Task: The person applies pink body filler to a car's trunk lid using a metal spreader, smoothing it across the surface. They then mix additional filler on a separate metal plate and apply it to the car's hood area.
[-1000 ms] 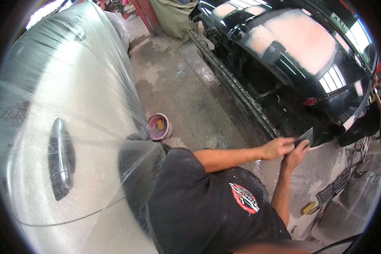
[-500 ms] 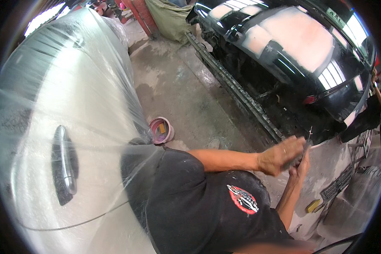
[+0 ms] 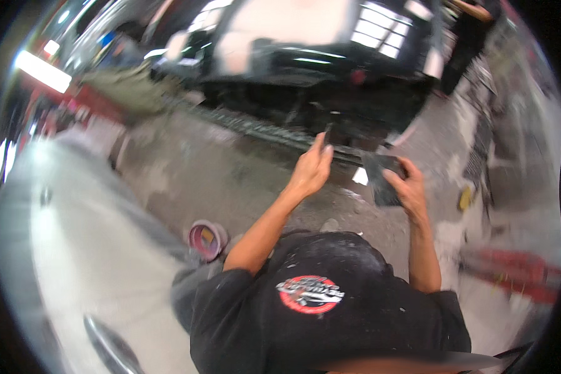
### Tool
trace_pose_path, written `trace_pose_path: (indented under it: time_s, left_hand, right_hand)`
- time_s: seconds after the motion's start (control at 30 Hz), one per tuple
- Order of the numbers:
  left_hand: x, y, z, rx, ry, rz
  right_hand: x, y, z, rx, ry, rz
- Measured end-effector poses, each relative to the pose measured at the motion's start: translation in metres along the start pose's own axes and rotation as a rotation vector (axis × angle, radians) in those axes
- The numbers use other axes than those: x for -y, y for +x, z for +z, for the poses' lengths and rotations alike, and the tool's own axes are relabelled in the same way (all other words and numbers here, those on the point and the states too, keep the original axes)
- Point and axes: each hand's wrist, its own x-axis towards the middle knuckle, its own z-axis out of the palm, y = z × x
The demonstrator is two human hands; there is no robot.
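Observation:
My right hand (image 3: pixel 411 188) grips a dark grey, flat rectangular sheet (image 3: pixel 380 182) by its right side, thumb across its face. I cannot make out what the sheet is made of. To the left and slightly higher, my left hand (image 3: pixel 310 169) is closed on a thin dark piece (image 3: pixel 328 133) that points up past the fingertips; its kind is blurred. The hands are apart, both held out over the floor in front of the black car (image 3: pixel 293 62), whose panel carries a broad pale, pinkish patch (image 3: pixel 290 25).
A plastic-covered pale car (image 3: pixel 75 230) stands at left. A pinkish bucket (image 3: pixel 207 240) with a yellowish block is beside it. A long rail (image 3: pixel 249 124) lies under the black car. A person in dark clothes (image 3: pixel 466 43) stands far right; red equipment (image 3: pixel 511 271) is at lower right.
My hands were together, the left over the right; now they are apart, the left one farther left. My view has swung right, bringing the black car in front.

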Motion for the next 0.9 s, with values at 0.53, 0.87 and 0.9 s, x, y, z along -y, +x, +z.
trace_pose_path:
  time_s: [0.53, 0.87, 0.9]
  left_hand:
    - [-0.083, -0.03, 0.08, 0.013, 0.043, 0.52]
    - [-0.088, 0.009, 0.053, 0.125, -0.139, -0.184]
    - [-0.091, -0.005, 0.059, 0.121, -0.004, 0.023]
  right_hand:
    - [0.028, 0.015, 0.03, 0.104, 0.984, -0.014]
    - [-0.006, -0.007, 0.048, 0.062, 0.786, 0.037]
    - [-0.011, 0.003, 0.044, 0.021, 0.841, 0.082]
